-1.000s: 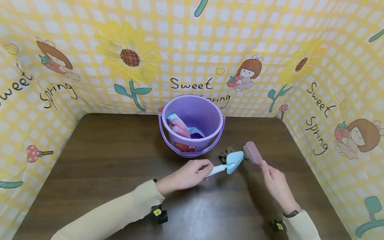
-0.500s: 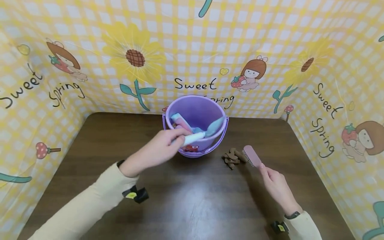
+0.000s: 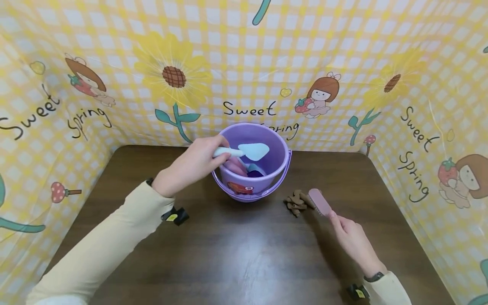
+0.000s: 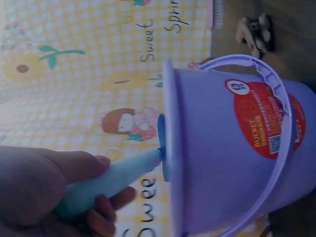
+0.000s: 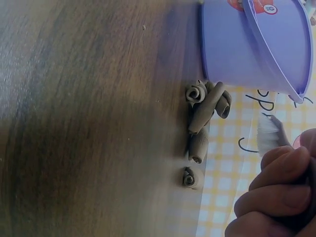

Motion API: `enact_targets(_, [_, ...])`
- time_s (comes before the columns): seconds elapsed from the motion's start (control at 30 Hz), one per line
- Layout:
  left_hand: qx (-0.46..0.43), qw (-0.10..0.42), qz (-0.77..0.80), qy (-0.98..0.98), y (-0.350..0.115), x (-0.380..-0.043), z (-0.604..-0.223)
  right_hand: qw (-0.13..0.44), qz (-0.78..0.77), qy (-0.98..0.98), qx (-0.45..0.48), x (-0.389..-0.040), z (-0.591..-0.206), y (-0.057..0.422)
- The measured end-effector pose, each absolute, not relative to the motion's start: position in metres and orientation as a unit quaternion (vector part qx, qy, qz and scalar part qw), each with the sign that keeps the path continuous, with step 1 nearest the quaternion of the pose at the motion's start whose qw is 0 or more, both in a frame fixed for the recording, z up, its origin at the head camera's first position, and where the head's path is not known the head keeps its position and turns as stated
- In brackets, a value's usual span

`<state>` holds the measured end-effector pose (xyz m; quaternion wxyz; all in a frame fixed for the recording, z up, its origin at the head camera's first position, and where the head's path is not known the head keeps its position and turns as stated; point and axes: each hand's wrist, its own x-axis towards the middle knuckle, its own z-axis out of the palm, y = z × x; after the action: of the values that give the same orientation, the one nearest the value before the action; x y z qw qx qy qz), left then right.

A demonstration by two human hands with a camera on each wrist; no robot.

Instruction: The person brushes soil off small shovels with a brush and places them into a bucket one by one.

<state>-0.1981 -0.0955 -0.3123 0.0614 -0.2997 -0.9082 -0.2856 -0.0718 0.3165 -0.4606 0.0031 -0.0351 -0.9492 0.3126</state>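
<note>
My left hand (image 3: 190,163) grips the handle of a light blue toy trowel (image 3: 254,151) over the mouth of a purple bucket (image 3: 263,183). In the left wrist view the trowel's handle (image 4: 118,175) shows between thumb and fingers, its blade mostly hidden behind the bucket's rim. On the right, my right hand (image 3: 354,241) holds a pink brush (image 3: 319,202) by its handle, with pale bristles (image 5: 269,134). The bristles face a small pile of brown curled rolls (image 3: 295,202) lying on the table to the bucket's right.
Inside the bucket lie a pink piece (image 3: 235,167), a light blue one and a dark purple one. The bucket's carrying handle (image 3: 280,182) hangs down at the front. Yellow checked cloth (image 3: 244,67) walls in the brown table (image 3: 244,254) at the back and sides.
My left hand has carried the trowel from beside the brown rolls leftward and up to the bucket's mouth. The right hand with the brush has stayed almost still; the head view has shifted slightly.
</note>
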Motion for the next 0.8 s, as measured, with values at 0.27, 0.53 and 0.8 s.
enact_targets(0.27, [-0.320,0.073,-0.254,-0.910,-0.064,-0.210,-0.322,0.027,0.319,-0.947,-0.035,-0.071,-0.462,0.317])
enact_targets(0.53, [-0.309,0.028,-0.240,-0.920,-0.049,-0.214,-0.335,0.023,0.315,-0.948,-0.031,-0.070,-0.464,0.313])
enact_targets(0.8, [-0.336,0.055,-0.206,-0.918,-0.038,-0.219,-0.342,0.022,0.309,-0.950,-0.032,-0.072,-0.464,0.310])
